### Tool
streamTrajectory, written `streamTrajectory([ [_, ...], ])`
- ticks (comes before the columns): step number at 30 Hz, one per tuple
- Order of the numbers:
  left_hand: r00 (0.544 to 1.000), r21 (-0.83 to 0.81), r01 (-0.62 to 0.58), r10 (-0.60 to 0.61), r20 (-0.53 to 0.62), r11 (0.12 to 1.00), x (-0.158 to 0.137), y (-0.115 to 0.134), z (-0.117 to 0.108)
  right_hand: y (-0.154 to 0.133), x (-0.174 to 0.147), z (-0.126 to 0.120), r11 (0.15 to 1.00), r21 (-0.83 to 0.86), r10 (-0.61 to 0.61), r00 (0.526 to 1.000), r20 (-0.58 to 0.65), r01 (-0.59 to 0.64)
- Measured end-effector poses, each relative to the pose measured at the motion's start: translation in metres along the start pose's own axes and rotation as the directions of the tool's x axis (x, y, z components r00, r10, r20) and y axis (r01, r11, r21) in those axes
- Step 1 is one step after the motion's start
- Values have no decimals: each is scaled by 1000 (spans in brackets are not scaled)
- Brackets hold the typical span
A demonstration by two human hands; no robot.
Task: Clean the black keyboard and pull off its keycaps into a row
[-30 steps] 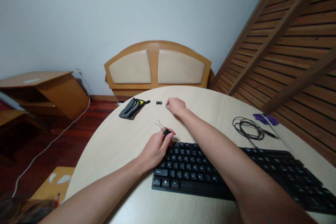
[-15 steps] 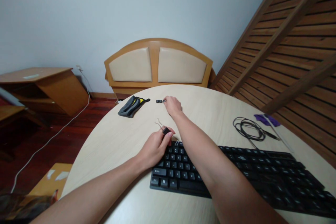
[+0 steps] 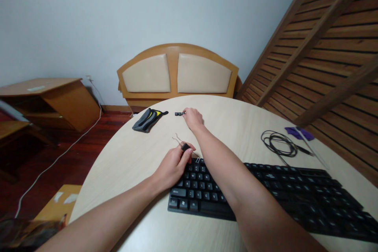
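Note:
My left hand (image 3: 175, 165) is closed around a keycap puller (image 3: 185, 147), which has a black handle and bent wire prongs pointing away from me. That hand rests at the upper left corner of a black keyboard (image 3: 203, 197), where a gap with pale prongs or stems shows in the top row. Farther out on the table, my right hand (image 3: 193, 119) pinches a small black keycap at the right end of a short row of keycaps (image 3: 178, 113). Its fingertips partly hide that keycap. My right forearm crosses above the keyboard and covers its middle.
A grey, black and yellow pouch (image 3: 147, 121) lies left of the keycaps on the round table (image 3: 118, 173). Coiled black cable (image 3: 279, 144), a purple cloth (image 3: 299, 133) and a thin pale stick (image 3: 314, 149) are at the right. Beyond stands a padded headboard (image 3: 178, 69).
Almost nothing differs. Both hands keep their places and grips, and the view has shifted very slightly.

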State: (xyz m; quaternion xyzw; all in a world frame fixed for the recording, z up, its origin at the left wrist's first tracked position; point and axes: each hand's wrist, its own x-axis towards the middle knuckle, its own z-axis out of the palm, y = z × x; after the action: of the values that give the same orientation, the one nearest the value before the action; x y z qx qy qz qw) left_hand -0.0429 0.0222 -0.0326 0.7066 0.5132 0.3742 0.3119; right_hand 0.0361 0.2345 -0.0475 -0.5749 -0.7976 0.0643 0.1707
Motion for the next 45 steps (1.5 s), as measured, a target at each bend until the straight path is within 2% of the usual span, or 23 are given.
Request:
streamTrajectory([
  [11,1000,-15,9,-9,5,1000,1,0,-1,-3,-5,-7,1000,-25,-3,1000,6,4],
  [18,1000,-8,-8,8,-5,1000,1,-3,0,-5,-18,-44,993,-101,-52,987,150,68],
  [23,1000,3,-13,13,-14,1000,1,-4,1,9,-66,-72,984,-105,-120,975,186,141],
  [29,1000,-14,0,0,-30,1000,1,-1,2,40,-140,-98,973,27,-229,949,216,229],
  [33,999,-34,15,-16,-42,999,2,0,3,49,-170,-103,872,376,-407,892,198,314],
  [36,998,-53,26,-29,-48,998,1,1,4,49,-181,-97,823,470,-441,880,177,318],
  [41,999,-83,31,-33,-27,996,-1,4,3,49,-185,-85,810,512,-419,893,165,286],
  [45,1000,-89,20,-22,-21,996,-2,7,3,52,-183,-84,803,538,-409,894,183,257],
])
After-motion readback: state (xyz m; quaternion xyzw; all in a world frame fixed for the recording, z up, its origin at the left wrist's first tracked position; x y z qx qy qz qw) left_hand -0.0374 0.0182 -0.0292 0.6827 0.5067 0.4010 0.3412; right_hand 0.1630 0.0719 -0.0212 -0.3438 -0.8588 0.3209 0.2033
